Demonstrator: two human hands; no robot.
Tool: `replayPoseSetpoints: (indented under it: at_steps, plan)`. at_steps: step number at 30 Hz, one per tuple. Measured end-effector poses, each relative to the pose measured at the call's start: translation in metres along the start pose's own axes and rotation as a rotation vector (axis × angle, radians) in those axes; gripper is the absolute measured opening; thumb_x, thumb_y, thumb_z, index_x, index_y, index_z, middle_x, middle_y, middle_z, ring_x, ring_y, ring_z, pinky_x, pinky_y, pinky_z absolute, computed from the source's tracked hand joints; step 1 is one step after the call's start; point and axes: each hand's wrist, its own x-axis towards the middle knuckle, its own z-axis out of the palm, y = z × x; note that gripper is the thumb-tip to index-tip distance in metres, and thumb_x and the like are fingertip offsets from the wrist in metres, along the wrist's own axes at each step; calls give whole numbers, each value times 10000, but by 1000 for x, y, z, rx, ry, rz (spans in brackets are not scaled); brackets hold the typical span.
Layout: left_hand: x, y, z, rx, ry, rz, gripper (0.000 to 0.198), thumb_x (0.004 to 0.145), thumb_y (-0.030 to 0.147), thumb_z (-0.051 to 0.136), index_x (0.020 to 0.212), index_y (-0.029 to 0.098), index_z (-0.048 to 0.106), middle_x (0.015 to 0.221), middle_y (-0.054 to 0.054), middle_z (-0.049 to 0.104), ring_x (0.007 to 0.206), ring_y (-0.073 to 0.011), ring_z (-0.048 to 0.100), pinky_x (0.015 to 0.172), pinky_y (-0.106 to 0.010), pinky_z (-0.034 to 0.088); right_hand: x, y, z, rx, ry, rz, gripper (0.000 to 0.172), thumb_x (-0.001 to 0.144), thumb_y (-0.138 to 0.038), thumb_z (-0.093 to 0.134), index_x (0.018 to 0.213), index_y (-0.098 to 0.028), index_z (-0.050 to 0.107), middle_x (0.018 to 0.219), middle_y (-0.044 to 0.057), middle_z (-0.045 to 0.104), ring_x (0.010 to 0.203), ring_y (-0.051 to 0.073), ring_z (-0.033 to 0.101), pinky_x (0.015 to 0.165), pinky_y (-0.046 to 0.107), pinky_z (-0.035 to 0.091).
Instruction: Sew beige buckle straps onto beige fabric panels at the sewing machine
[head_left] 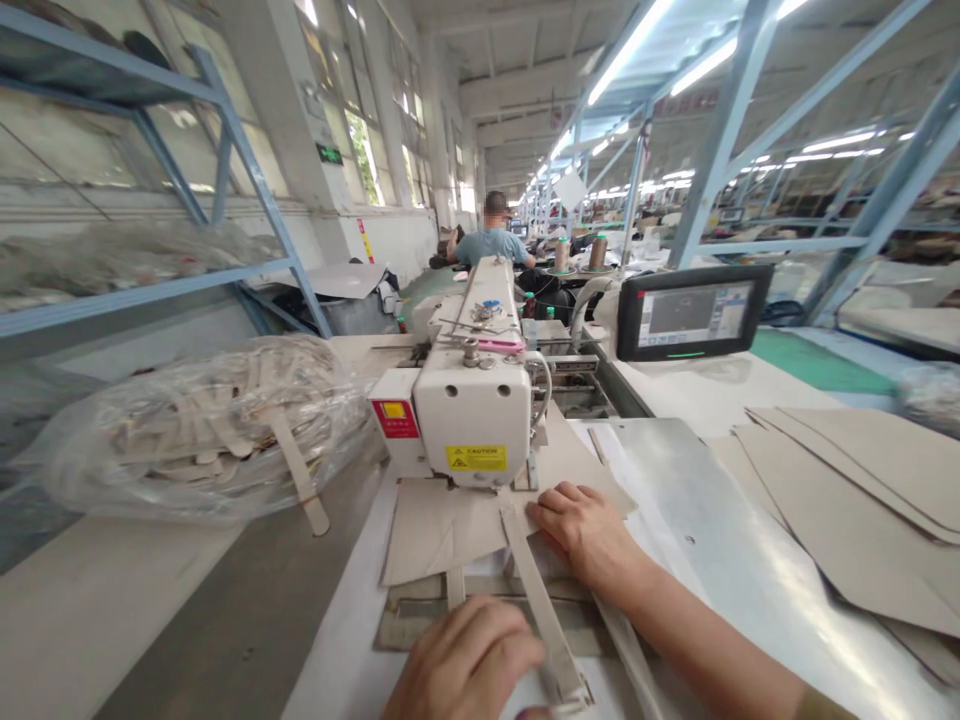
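Note:
A white sewing machine (472,410) stands on the table in front of me. Beige fabric pieces (435,530) lie under its head. A long narrow beige strap (540,600) runs from the machine toward me. My right hand (589,530) lies flat on the fabric just right of the strap, fingers stretched out toward the needle area. My left hand (465,665) is at the bottom edge, fingers curled down onto the strap's near end; what is under them is hidden.
A clear plastic bag of beige straps (210,430) sits at the left. Stacked beige panels (862,500) lie on the right beside a metal plate (690,500). A control screen (694,312) stands behind. Another person (491,240) sits far back. Blue shelving (150,180) rises at left.

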Motion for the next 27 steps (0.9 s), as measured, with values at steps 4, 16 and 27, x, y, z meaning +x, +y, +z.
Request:
replayPoseSetpoints:
  at_steps: [4,16,27]
  plan:
    - [-22,-18,21,243,-119,-223,566,825,145,679,1359,170,493,1296,-153,651,1190,-328,642,975,-469,587,-25,-13,5,-16,-33,-44,93,950,-167,593,931,-200,678,910,42,678,818,216,561,684,371,347]
    - [12,-30,28,-203,-329,-544,338,861,34,460,1050,178,700,981,-56,747,940,-217,694,898,-334,541,-45,-31,-14,276,-10,66,219,986,-209,500,932,-249,709,882,27,693,865,209,593,754,320,403]
    - [27,-72,31,-417,-391,-630,255,905,175,482,777,129,697,680,3,656,645,-141,597,581,-193,456,-28,-22,-23,340,-13,232,273,960,-246,498,823,-218,733,823,58,737,815,224,668,706,310,425]
